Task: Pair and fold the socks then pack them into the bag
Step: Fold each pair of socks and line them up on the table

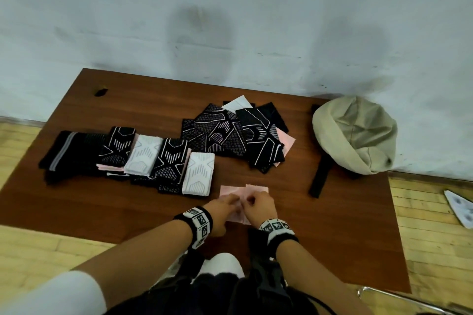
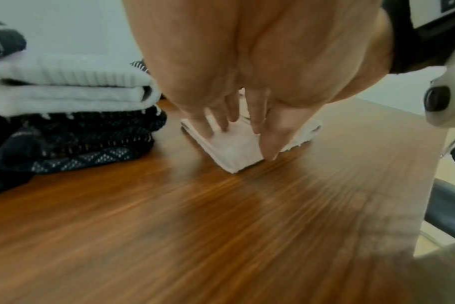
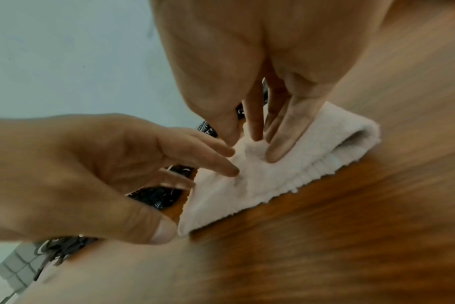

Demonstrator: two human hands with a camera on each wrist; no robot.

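Observation:
A folded pale pink sock pair lies near the table's front edge. My left hand and right hand both press down on it with straight fingers. In the left wrist view my left fingers touch the pink pair. In the right wrist view my right fingers flatten the pink pair, with the left hand beside them. A row of folded black and white pairs sits at the left. Loose patterned socks are piled in the middle. The open beige bag stands at the right.
The bag's black strap lies across the brown table. A stack of folded white and dark socks rises just left of my left hand. A wall backs the table. A paper lies on the wooden floor at right.

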